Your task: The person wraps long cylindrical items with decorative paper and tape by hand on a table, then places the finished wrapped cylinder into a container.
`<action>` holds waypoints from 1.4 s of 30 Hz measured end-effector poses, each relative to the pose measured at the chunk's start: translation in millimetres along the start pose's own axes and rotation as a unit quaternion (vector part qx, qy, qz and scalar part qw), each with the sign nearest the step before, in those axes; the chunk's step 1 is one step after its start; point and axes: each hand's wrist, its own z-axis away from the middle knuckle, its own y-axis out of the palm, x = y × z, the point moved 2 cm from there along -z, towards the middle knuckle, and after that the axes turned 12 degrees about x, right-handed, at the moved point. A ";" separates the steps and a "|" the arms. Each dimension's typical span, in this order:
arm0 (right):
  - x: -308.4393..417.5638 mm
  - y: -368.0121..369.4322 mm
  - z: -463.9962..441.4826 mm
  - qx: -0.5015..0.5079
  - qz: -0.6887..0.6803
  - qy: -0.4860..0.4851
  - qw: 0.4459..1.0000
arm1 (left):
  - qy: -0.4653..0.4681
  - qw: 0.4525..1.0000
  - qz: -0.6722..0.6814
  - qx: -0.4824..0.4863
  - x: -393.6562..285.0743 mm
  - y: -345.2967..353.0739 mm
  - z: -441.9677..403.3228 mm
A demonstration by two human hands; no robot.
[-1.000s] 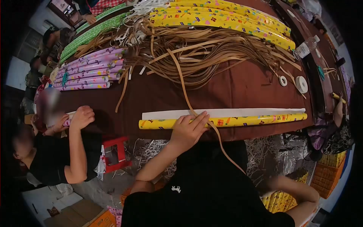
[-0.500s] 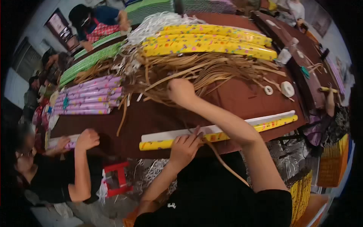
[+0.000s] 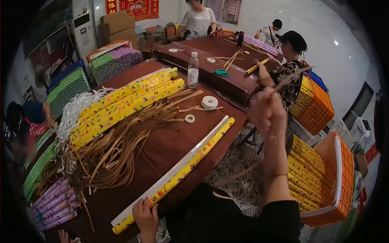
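A yellow patterned roll of wrapping paper (image 3: 190,166) lies slantwise near the table's front edge, a white strip of paper showing along its far side. Over its near end curl the fingers of my left hand (image 3: 146,218), holding it against the table. Raised past the table's right side, my right hand (image 3: 269,113) is closed and blurred. A thin brown paper strip (image 3: 293,77) sticks out above its fingers, and a blurred length of brown strip hangs lower, beside my forearm. Many brown strips (image 3: 121,150) lie heaped beyond the roll.
Finished yellow rolls (image 3: 129,103) lie at the back, purple rolls (image 3: 56,204) at left. Tape rolls (image 3: 209,103) and a water bottle (image 3: 193,71) stand farther off. An orange crate (image 3: 342,178) of yellow rolls is at right. Several people work nearby.
The view has swung right. My right hand has left the heap of brown strips and risen to the right with a strip. My left hand is now at the roll's near end.
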 end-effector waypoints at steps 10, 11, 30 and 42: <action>-233.4 148.7 -3.1 0.360 -0.007 0.528 0.769 | 0.046 0.995 -0.006 -0.088 4.7 6.3 2.8; -264.3 163.9 1.3 0.410 -0.023 0.531 0.742 | 0.035 0.995 -0.002 -0.089 3.0 2.7 4.8; -355.1 195.3 28.1 0.471 -0.053 0.523 0.708 | -0.009 0.995 -0.004 -0.097 3.1 -17.7 31.9; -347.8 207.2 39.1 0.616 0.116 0.274 0.730 | -0.256 0.907 0.287 -0.172 46.9 -61.2 94.7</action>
